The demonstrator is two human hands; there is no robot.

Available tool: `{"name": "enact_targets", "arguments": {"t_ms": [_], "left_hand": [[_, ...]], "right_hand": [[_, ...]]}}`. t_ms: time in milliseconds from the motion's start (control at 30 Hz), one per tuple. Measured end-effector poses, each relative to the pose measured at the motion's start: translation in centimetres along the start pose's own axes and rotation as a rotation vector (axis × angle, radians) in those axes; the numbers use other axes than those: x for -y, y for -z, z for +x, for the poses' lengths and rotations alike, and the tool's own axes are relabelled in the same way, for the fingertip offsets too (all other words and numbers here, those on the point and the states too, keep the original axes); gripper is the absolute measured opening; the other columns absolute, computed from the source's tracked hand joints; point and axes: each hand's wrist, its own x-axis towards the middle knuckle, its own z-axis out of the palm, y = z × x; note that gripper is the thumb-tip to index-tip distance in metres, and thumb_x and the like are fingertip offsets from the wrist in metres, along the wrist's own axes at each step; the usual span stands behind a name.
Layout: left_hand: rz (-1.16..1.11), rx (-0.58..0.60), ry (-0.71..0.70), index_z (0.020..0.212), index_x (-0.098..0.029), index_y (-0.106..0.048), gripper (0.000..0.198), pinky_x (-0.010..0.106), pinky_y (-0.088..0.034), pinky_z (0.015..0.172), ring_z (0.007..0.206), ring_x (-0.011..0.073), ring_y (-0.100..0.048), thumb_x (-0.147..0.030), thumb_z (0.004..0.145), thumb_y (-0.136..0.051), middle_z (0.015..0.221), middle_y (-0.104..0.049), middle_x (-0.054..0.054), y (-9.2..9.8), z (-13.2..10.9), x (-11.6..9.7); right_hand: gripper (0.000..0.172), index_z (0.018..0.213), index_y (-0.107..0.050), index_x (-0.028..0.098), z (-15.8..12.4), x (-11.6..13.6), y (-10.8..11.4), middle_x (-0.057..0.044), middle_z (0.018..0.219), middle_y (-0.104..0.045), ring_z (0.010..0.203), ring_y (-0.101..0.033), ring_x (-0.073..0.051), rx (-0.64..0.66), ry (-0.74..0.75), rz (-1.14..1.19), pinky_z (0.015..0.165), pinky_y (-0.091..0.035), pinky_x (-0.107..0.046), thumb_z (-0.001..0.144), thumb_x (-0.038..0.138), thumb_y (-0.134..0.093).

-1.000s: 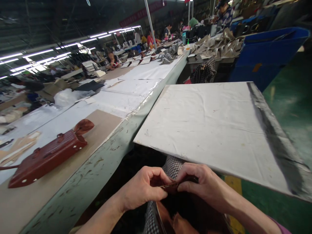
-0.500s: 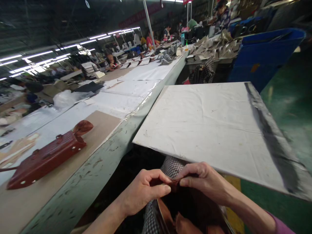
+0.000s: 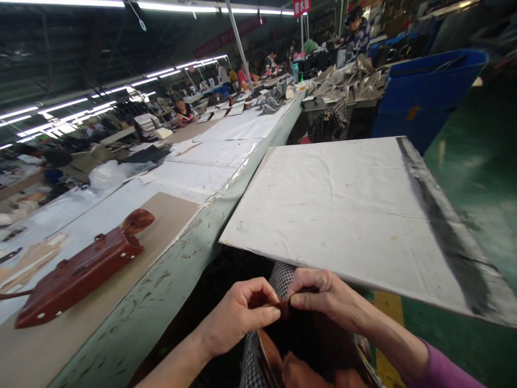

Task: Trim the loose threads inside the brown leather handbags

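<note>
At the lower middle, an open brown leather piece rests over my lap, its inside dark. My left hand pinches its far edge between thumb and fingers. Right beside it, my right hand pinches the same edge, with a short strip of brown leather showing between the fingertips. On the long table to the left lies a reddish-brown leather bag, on its side, with small metal studs along its edge.
A white-covered board stands in front of my hands. The long table runs along the left, bearing papers and plastic. A blue bin is behind the board at the right. Several people work farther back.
The view has tilted and shifted slightly. Both hands keep their pinch on the leather edge, with the fingertips a little closer together.
</note>
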Motion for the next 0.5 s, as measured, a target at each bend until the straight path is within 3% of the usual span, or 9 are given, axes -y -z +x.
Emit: {"name": "enact_targets", "arguments": {"t_ms": [200,367,500], "left_hand": [[0.337,-0.021,0.024,0.078,-0.017,-0.061,0.019,0.022,-0.034,0.058,0.064,0.0107,-0.046,-0.031,0.076,-0.072,0.068,-0.055,-0.006,-0.9,-0.5,-2.6],[0.490,-0.090,-0.071,0.074,-0.018,-0.062,0.017,0.022,-0.032,0.057,0.063,0.0102,-0.045,-0.030,0.086,-0.061,0.066,-0.053,-0.006,-1.9,-0.6,-2.5],[0.582,-0.153,-0.153,0.072,-0.019,-0.064,0.018,0.022,-0.034,0.060,0.064,0.0106,-0.049,-0.026,0.088,-0.058,0.067,-0.056,-0.006,-2.3,-1.0,-1.8]], "right_hand": [[0.009,0.079,-0.075,0.017,-0.6,0.4,-0.7,0.001,0.078,-0.062,0.077,-0.056,-0.014,-0.061,0.053,-0.059,0.070,-0.041,-0.024,0.081,0.023,-0.069],[0.008,0.080,-0.076,0.018,-1.1,0.0,-0.9,0.000,0.079,-0.067,0.078,-0.060,-0.016,-0.113,0.070,-0.030,0.072,-0.044,-0.025,0.080,0.024,-0.071],[0.011,0.087,-0.078,0.021,-1.2,-0.5,-0.7,-0.001,0.082,-0.070,0.078,-0.062,-0.017,-0.063,0.077,-0.013,0.071,-0.045,-0.026,0.083,0.026,-0.070]]}}
